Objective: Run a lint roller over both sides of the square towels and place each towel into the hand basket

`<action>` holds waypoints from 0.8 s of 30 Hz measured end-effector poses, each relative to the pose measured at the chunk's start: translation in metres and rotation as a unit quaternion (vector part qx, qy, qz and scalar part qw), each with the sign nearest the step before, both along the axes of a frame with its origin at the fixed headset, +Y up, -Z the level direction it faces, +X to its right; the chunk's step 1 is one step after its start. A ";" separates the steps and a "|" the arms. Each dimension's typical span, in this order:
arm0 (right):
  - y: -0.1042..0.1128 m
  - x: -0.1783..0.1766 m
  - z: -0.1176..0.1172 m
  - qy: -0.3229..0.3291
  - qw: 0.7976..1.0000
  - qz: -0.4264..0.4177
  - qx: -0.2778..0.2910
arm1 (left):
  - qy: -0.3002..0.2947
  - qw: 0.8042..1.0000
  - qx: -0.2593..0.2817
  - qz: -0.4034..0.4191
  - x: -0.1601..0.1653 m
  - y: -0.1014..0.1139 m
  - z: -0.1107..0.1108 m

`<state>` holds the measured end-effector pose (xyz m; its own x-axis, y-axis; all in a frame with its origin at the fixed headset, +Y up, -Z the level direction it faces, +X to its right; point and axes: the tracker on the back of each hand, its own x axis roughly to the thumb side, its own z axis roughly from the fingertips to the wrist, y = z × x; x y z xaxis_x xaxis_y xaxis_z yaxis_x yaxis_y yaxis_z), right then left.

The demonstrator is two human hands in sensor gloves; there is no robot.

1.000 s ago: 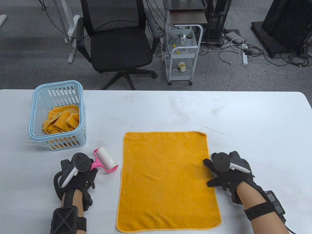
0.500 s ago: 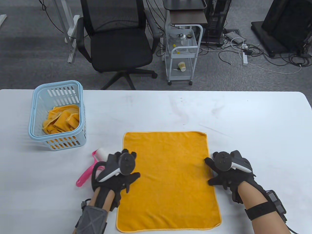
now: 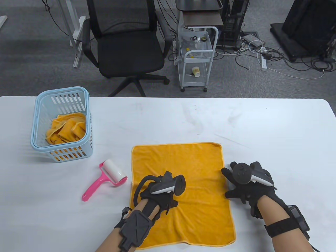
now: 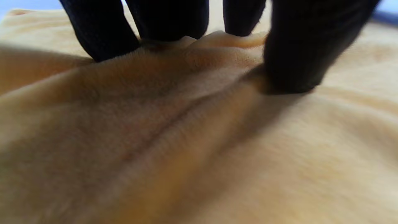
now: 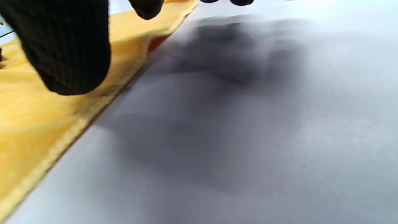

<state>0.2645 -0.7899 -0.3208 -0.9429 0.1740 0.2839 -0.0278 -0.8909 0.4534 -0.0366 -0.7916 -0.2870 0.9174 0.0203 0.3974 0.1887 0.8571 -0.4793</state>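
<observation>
An orange towel (image 3: 183, 168) lies spread on the white table (image 3: 262, 126), slightly rumpled near its middle. My left hand (image 3: 168, 200) is on its left-centre. In the left wrist view its fingers (image 4: 102, 37) and thumb (image 4: 295, 62) pinch a raised ridge of the towel (image 4: 199, 140). My right hand (image 3: 231, 185) rests with spread fingers at the towel's right edge; its thumb (image 5: 68, 53) hangs over the hemmed towel (image 5: 46, 118). The pink lint roller (image 3: 107, 178) lies free on the table left of the towel. The light blue hand basket (image 3: 61, 90) holds crumpled orange towels (image 3: 65, 128).
The basket stands at the table's far left. Beyond the far edge are a black office chair (image 3: 126, 44), a white wire cart (image 3: 197, 57) and cables on the floor. Bare table (image 5: 248, 124) stretches right of my right hand.
My left hand let go of the lint roller, moved right onto the towel and gathered cloth. The towel's near edge has pulled in. My right hand has hardly moved.
</observation>
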 end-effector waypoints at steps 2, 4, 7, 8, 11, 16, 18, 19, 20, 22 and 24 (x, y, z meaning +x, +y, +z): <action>-0.001 0.000 0.000 -0.001 1.000 -0.001 -0.002 | 0.003 0.999 0.042 -0.002 0.000 0.004 -0.002; -0.001 0.000 0.001 -0.001 1.000 -0.002 -0.003 | 0.009 0.999 0.043 0.003 -0.004 0.009 -0.007; -0.001 0.003 0.001 -0.006 1.000 -0.014 -0.001 | 0.068 0.991 0.050 0.108 -0.027 0.036 -0.017; -0.001 0.003 0.001 -0.008 1.000 -0.015 -0.001 | 0.075 0.988 0.059 0.121 -0.033 0.045 -0.020; 0.000 0.007 0.001 -0.017 1.000 -0.026 -0.001 | 0.146 0.959 0.108 0.217 -0.083 0.110 -0.036; -0.002 0.009 -0.001 -0.022 0.999 -0.026 -0.007 | 0.244 0.894 0.217 0.308 -0.166 0.202 -0.049; -0.002 0.009 -0.002 -0.022 0.999 -0.024 -0.007 | 0.289 0.859 0.273 0.322 -0.202 0.237 -0.051; -0.002 0.009 -0.002 -0.022 0.999 -0.024 -0.007 | 0.301 0.848 0.298 0.318 -0.214 0.249 -0.050; -0.002 0.008 -0.002 -0.022 0.999 -0.024 -0.008 | 0.321 0.829 0.334 0.314 -0.230 0.263 -0.050; -0.003 0.007 -0.001 -0.020 0.999 -0.023 -0.010 | 0.361 0.796 0.384 0.298 -0.255 0.280 -0.048; -0.003 0.006 -0.002 -0.015 1.000 -0.014 -0.009 | 0.393 0.768 0.426 0.271 -0.274 0.287 -0.049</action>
